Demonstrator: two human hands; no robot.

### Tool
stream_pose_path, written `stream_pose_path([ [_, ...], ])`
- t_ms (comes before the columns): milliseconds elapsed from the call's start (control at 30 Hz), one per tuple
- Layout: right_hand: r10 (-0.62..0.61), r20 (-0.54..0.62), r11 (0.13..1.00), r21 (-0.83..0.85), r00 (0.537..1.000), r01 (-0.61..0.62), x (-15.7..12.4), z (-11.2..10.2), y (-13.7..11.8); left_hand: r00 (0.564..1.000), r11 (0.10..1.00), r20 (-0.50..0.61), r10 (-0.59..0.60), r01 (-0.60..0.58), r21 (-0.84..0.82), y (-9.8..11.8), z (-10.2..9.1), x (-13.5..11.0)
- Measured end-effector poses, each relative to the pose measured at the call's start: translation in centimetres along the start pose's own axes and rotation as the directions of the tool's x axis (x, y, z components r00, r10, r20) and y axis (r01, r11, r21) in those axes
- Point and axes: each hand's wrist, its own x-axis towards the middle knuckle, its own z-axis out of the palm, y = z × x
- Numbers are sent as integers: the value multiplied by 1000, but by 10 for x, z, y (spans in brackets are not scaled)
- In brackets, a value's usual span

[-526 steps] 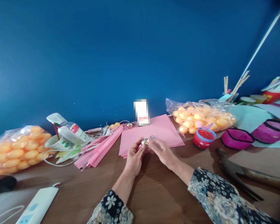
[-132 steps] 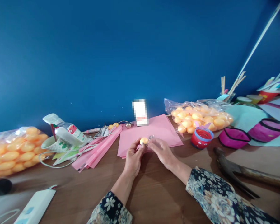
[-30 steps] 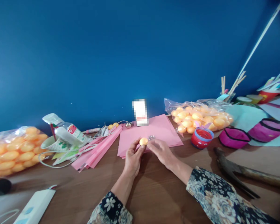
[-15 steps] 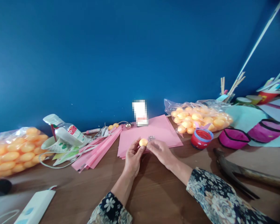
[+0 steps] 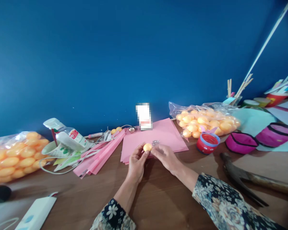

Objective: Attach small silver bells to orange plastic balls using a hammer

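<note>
Between thumb and fingers, my left hand [image 5: 136, 163] pinches a small orange ball [image 5: 147, 147] that looks like a ping-pong ball. My right hand [image 5: 165, 157] is beside it, fingertips pressed together at the ball's right edge. What those fingertips hold, if anything, is too small to make out. Just behind them lies a little cluster of shiny silver metal pieces [image 5: 155, 142] on a stack of pink paper sheets [image 5: 163, 132]. Both hands are over the front edge of this stack.
Bags of orange balls lie left [image 5: 14, 159] and right [image 5: 206, 121]. A clear bottle [image 5: 74, 135], pink strips [image 5: 103, 153] and a cable are at left. Right stand a red cup [image 5: 207, 143], purple fabric rings [image 5: 241, 142] and a hammer [image 5: 242, 175]. A power strip [image 5: 36, 214] is front left.
Hardly anything differs. Both hands keep their place with the ball still in the left one; the whole view has shifted very slightly.
</note>
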Motion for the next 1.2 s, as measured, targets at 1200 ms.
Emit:
stream_pose_path([
  [1200,-1,-23,1000,-10,1000,1,1,-3,4,998,996,17,62,-63,61,-3,-1,-1],
])
